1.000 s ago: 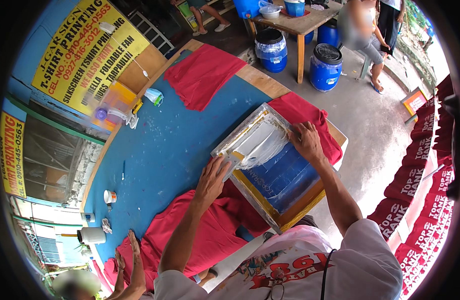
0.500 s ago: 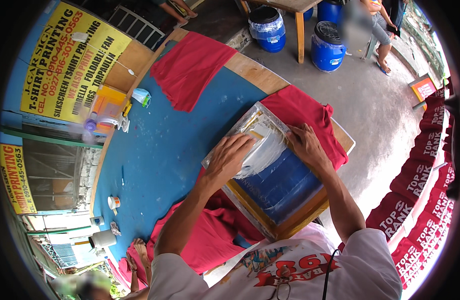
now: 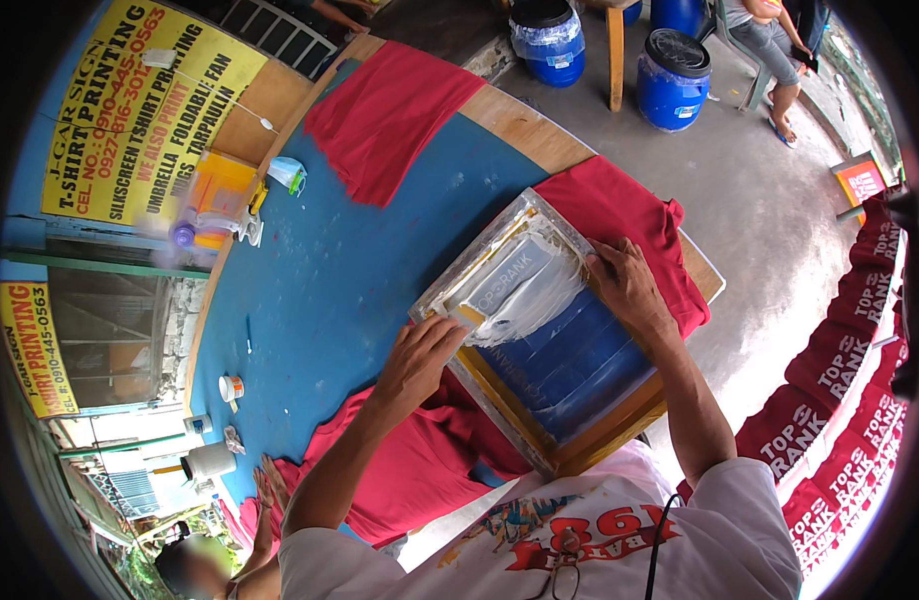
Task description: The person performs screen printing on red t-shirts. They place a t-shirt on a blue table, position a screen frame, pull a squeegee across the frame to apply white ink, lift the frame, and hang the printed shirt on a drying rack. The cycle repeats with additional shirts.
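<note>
So the blue tabletop [image 3: 329,290] takes up most of the view, with a bare wooden edge running along the far side and dropping off to concrete floor beyond the right fingers. There's plenty of open blue surface out past the left fingers, all the way to the spray bottle [image 3: 219,225] and the orange box [image 3: 219,185] at the far left edge.

A red shirt [image 3: 629,215] lies under the frame, sticking out just beyond the right fingers and hanging near the tabletop's corner. Another red shirt [image 3: 384,115] is spread flat well beyond both sets of fingers, draped over the far edge. More red cloth [image 3: 419,475] is bunched on the near side, under the left forearm.

The wooden screen-printing frame [image 3: 579,450] sits tilted between the two hands, with blue mesh on the near part and white ink smeared on the far part.

The left hand [image 3: 419,360] has its fingers curled over the frame's left edge, pressing down on it. The right hand [image 3: 629,285] lies flat on the frame's right edge, fingers spread fairly wide and tips touching the white ink area.

Small stuff: a little jar [image 3: 231,388] and a white cup [image 3: 211,462] sit well left of the left fingers, near the tabletop's rim.
</note>
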A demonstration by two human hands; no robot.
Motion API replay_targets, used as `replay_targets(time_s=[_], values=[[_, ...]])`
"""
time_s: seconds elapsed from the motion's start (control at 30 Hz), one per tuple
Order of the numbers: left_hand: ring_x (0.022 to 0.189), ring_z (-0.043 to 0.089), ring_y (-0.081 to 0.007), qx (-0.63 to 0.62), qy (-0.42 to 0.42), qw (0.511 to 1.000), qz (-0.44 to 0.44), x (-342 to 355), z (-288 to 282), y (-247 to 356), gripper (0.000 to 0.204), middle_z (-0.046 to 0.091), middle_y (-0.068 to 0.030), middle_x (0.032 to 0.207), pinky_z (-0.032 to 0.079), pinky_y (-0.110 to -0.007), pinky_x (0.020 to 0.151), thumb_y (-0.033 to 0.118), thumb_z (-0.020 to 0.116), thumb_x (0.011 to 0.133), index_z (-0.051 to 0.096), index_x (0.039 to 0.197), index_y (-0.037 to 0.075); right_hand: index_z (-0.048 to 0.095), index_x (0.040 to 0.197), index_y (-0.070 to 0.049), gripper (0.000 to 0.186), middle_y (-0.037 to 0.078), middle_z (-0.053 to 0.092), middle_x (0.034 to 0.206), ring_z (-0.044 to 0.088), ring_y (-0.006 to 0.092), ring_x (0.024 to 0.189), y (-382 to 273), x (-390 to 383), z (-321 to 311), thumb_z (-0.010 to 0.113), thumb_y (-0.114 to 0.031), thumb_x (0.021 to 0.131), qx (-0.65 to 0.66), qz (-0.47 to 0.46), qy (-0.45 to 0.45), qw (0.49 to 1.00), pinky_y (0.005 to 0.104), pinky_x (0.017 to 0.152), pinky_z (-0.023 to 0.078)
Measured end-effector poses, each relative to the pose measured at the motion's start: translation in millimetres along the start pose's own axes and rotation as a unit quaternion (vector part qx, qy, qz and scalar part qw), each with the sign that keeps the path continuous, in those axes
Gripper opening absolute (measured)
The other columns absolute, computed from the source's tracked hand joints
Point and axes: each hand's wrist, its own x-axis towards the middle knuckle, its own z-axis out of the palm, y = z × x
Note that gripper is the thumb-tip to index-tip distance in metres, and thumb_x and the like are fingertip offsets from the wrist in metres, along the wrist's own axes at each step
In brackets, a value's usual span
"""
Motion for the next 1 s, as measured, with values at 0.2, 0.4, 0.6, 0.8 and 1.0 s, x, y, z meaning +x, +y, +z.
replay_targets(time_s=[0.2, 0.4, 0.6, 0.8, 1.0], values=[[0.140, 0.055, -0.0261, -0.037, -0.003, 0.999, -0.012, 10.6, -18.7, 5.1, 0.062, 0.063, -0.0077, 0.148, 0.044, -0.042, 0.106, -0.009, 0.069, 0.081, 0.066, 0.141, 0.006, 0.073, 0.133, 0.000, 0.038, 0.020, 0.065, 0.101, 0.061, 0.0348, 0.101, -6.3, 1.1, -3.7, 0.068, -0.025, 0.105, 0.011, 0.006, -0.008, 1.000, 0.0454, 0.098, 0.048], [0.141, 0.053, -0.0255, -0.031, 0.075, 0.995, 0.058, 108.3, 1.7, 22.4, 0.064, 0.062, -0.0085, 0.147, 0.042, -0.043, 0.112, -0.010, 0.067, 0.080, 0.064, 0.142, 0.004, 0.073, 0.133, 0.000, 0.038, 0.022, 0.066, 0.104, 0.062, 0.0361, 0.103, -6.0, -1.0, -5.6, 0.068, -0.026, 0.105, 0.020, 0.012, -0.009, 1.000, 0.0468, 0.099, 0.048], [0.141, 0.053, -0.0245, -0.014, 0.062, 0.993, 0.100, 121.1, 13.1, 28.0, 0.059, 0.061, -0.0085, 0.144, 0.041, -0.044, 0.112, -0.008, 0.065, 0.084, 0.062, 0.142, 0.005, 0.074, 0.132, -0.001, 0.037, 0.024, 0.068, 0.107, 0.063, 0.0382, 0.104, -1.5, -1.4, 1.8, 0.067, -0.026, 0.105, -0.026, 0.005, 0.014, 1.000, 0.0480, 0.101, 0.048], [0.139, 0.055, -0.0241, -0.010, 0.001, 0.996, 0.092, 44.8, -0.9, 12.8, 0.062, 0.063, -0.0070, 0.143, 0.042, -0.044, 0.109, -0.011, 0.065, 0.083, 0.064, 0.142, 0.008, 0.074, 0.131, -0.001, 0.040, 0.029, 0.072, 0.115, 0.064, 0.0434, 0.117, -1.9, 0.5, -3.5, 0.065, -0.032, 0.108, 0.005, 0.031, -0.034, 0.999, 0.0490, 0.113, 0.045], [0.138, 0.055, -0.0233, -0.016, -0.085, 0.996, 0.031, -8.1, -22.8, 1.6, 0.062, 0.064, -0.0069, 0.140, 0.043, -0.045, 0.109, -0.010, 0.063, 0.085, 0.063, 0.144, 0.008, 0.074, 0.132, -0.001, 0.039, 0.028, 0.072, 0.109, 0.065, 0.0419, 0.112, -5.5, 1.5, -4.0, 0.065, -0.030, 0.108, -0.006, 0.035, -0.031, 0.999, 0.0489, 0.108, 0.046]])
